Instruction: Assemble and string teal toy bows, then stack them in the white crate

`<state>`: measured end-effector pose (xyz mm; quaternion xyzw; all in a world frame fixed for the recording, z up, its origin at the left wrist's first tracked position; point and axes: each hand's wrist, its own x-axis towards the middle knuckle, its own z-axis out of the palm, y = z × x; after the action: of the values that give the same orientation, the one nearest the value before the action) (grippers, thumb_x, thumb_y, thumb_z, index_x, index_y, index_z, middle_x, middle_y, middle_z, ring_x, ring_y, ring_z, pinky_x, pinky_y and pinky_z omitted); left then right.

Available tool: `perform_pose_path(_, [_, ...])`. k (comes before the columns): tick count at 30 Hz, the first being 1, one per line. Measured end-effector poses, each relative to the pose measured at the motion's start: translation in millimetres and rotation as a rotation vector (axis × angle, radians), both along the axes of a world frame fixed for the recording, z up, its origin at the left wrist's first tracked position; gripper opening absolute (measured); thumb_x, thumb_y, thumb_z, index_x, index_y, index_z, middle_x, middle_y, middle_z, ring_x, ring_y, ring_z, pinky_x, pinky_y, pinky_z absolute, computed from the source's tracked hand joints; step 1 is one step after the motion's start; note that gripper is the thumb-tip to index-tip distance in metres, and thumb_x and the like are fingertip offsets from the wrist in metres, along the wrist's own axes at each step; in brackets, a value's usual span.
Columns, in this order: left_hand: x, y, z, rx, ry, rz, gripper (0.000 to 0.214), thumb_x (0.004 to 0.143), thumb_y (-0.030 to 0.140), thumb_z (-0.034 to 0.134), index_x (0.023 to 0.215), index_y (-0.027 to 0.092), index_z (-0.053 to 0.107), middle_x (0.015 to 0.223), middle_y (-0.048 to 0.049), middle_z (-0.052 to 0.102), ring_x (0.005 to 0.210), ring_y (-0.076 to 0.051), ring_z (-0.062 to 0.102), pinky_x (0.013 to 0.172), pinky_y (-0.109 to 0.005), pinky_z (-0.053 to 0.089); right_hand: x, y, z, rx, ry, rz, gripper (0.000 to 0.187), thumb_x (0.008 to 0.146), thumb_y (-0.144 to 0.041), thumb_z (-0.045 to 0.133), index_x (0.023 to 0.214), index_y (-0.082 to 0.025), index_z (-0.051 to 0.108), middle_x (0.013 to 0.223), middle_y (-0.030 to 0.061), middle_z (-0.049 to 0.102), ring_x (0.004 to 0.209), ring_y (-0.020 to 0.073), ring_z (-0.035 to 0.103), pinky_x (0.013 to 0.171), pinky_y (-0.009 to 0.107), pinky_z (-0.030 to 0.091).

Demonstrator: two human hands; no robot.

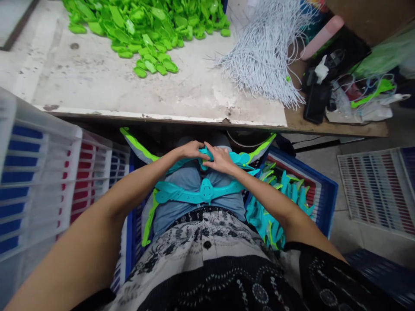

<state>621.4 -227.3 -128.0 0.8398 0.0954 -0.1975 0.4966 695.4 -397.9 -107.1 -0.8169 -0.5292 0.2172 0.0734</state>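
**Both hands closed on a turquoise part over the lap**

The person sits below the desk edge, arms reaching forward over the lap. The left hand and right hand meet there, each one gripping the same turquoise plastic part. The left hand's fingers curl over its left end. The right hand's fingers press down on it from the other side, and the two hands touch at the fingertips. The part lies across the thighs, just under the desk's front edge.

A second turquoise strap with a buckle-shaped middle lies flat across the lap, nearer the body and apart from both hands. Lime-green strips stick out to either side behind the held part.

To the person's right, a blue crate holds a stack of turquoise and green parts, close to the right forearm. To the left stand pale slatted crates.

On the desk, a heap of bright green plastic pieces lies at the far side. A bundle of white cords is spread out to its right, and a black phone rests near the desk's right end.
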Motion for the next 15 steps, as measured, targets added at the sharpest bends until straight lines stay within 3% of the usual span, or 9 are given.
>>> perform_pose_path(5, [-5.0,0.0,0.2,-0.058,-0.039,-0.053,0.063,0.062,0.063,0.062,0.095,0.009,0.063,0.08,-0.0027,0.06,0.07,-0.015,0.049,0.062,-0.025,0.035,-1.1,-11.1,-6.8,0.124,0.002,0.043,0.077,0.084,-0.047,0.056,0.146,-0.016,0.024,0.127,0.014,0.057,0.112,0.0311,0.05,0.089,0.042,0.033])
perform_pose_path(11, [-7.7,-0.3,0.9,0.019,-0.038,-0.059,0.061,0.06,0.066,0.062,0.086,0.011,0.062,0.072,0.0007,0.054,0.067,-0.013,0.045,0.059,-0.023,0.032,-0.7,-24.3,-21.1,0.324,0.004,0.086,0.054,0.086,-0.055,0.051,0.126,-0.018,0.053,0.132,0.0127,0.054,0.117,0.026,0.049,0.095,0.039,0.031])
perform_pose_path(15, [-8.8,2.0,2.0,-0.025,-0.023,-0.066,0.063,0.058,0.063,0.066,0.093,0.011,0.062,0.077,0.0004,0.055,0.07,-0.014,0.047,0.06,-0.023,0.033,3.1,-24.8,-25.9,0.352,0.0,0.117,0.05,0.085,-0.054,0.051,0.121,-0.02,0.058,0.133,0.0121,0.054,0.119,0.0252,0.05,0.097,0.04,0.031])
